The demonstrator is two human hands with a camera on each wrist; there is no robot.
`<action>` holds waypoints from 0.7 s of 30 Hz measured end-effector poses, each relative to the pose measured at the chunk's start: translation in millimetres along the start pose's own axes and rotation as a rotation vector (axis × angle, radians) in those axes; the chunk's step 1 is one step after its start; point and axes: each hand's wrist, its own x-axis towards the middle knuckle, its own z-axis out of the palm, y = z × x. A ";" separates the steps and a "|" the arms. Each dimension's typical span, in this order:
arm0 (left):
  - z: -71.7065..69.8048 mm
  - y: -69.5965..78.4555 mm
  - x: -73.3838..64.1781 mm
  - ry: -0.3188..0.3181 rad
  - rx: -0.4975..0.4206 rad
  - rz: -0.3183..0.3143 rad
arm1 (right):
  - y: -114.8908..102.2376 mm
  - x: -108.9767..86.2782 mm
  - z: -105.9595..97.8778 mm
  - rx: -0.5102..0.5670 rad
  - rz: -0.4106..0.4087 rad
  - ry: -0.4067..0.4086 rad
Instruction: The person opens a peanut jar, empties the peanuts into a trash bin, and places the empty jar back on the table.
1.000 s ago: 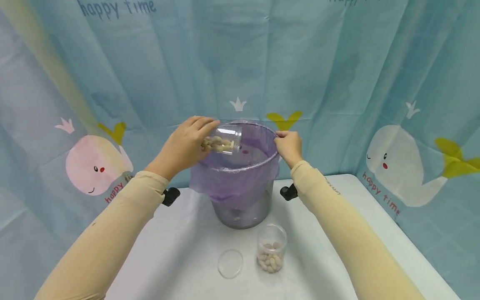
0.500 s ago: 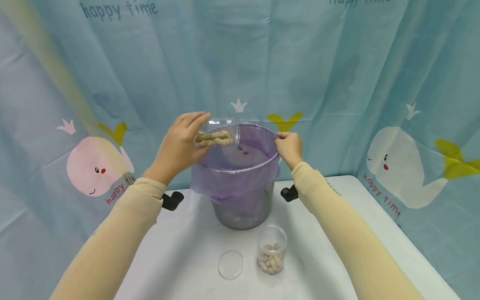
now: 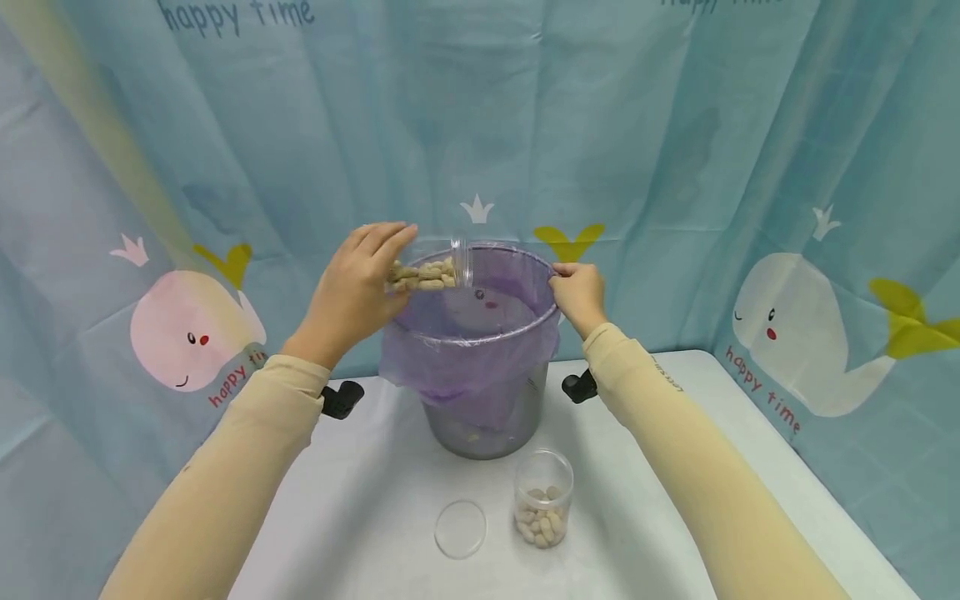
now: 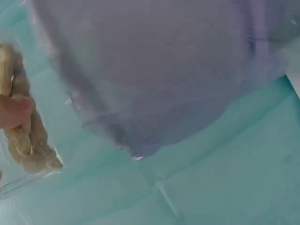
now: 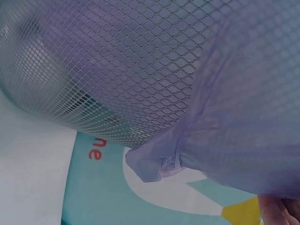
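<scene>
My left hand (image 3: 358, 287) grips a clear plastic jar (image 3: 461, 263) lying on its side, its mouth pointing right over the left rim of a mesh bin. Peanuts in their shells (image 4: 28, 136) lie along the jar's lower side, and the thumb shows against them in the left wrist view. A thin purple bag (image 3: 465, 367) lines the mesh bin (image 5: 154, 56) and is folded down over its rim. On the bin's right rim, my right hand (image 3: 579, 296) pinches the bag's edge; in the right wrist view only some fingers show at the lower right corner.
A second clear jar (image 3: 543, 500), partly filled with peanuts, stands upright on the white table (image 3: 360, 517) in front of the bin. Left of it lies a clear round lid (image 3: 461, 530). A blue curtain (image 3: 637, 150) with printed whales hangs behind the table and along both sides.
The left hand has moved slightly left and up with the jar, and the jar now lies nearly level. My right hand stays on the rim.
</scene>
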 end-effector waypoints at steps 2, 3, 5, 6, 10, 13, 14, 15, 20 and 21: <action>-1.7 0.1 0.6 -0.004 0.008 -0.002 | 0.0 0.1 0.0 0.002 -0.001 -0.002; -0.6 0.3 0.4 -0.020 0.006 -0.001 | 0.1 0.5 0.0 0.004 -0.001 0.001; 2.3 1.8 -0.3 -0.054 -0.001 0.006 | 0.4 1.3 -0.3 0.006 -0.001 0.009; 3.6 2.3 -0.4 -0.060 -0.001 0.009 | 0.4 1.3 -0.7 0.009 0.001 0.009; 3.7 2.9 1.1 -0.022 0.022 0.026 | 0.1 0.9 -0.5 0.010 0.010 0.012; 1.5 2.7 4.1 0.057 0.045 0.026 | -0.3 0.2 0.3 0.007 0.016 0.006; 1.1 2.9 4.9 0.073 0.046 0.028 | -0.3 0.0 0.6 0.008 0.017 0.005; 1.5 3.3 5.6 0.078 0.045 0.028 | -0.1 -0.1 0.7 0.011 0.018 0.005; 7.5 7.1 3.8 -0.020 0.023 0.034 | 0.9 -0.4 0.6 0.008 0.010 0.009; 8.4 7.8 3.2 -0.033 0.021 0.028 | 1.0 -0.5 0.5 0.009 0.010 0.006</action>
